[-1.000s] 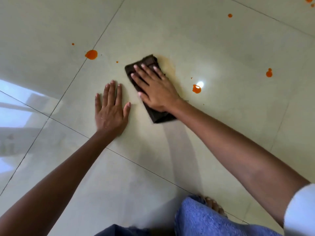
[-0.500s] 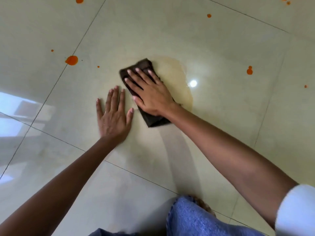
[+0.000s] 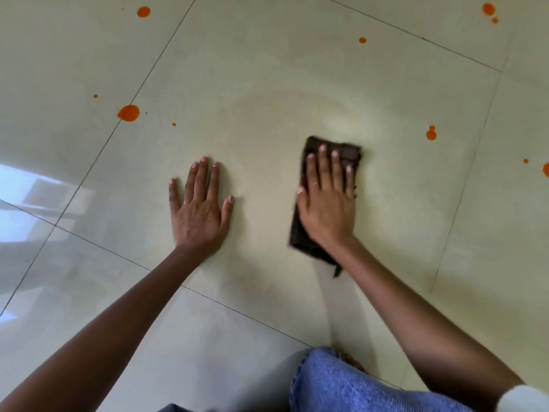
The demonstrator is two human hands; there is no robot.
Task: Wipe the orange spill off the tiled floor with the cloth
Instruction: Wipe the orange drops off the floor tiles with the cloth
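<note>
- Right hand: laid flat on the folded dark brown cloth, fingers straight and side by side, gripping nothing. The palm bears down so that the whole pad of fabric meets the floor rather than a bunched edge.
- Left hand: spread flat on bare tile, fingers extended, holding nothing. It is judged to act as a prop that carries body weight while the person leans forward.
- Cloth: lies on the central tile, apart from the Left hand and to its right. Its far end shows beyond the fingertips and a loose corner trails beside the wrist. The blurred edges suggest a stroke in progress.
- Yellowish film: a pale arc beyond the cloth, probably thinned residue of the spill that calls for another pass.
- Unwiped marks: a large orange drop on the grout line at far left, a double drop near the cloth on its right, and a small spot farther off. None touches the cloth.
- Progress (judgement): the centre is largely cleared and the outlying marks are not yet reached. The double drop is the nearest target.
- Denim knee and white cuff: at the lower edge, consistent with a crouched or kneeling posture.
</note>
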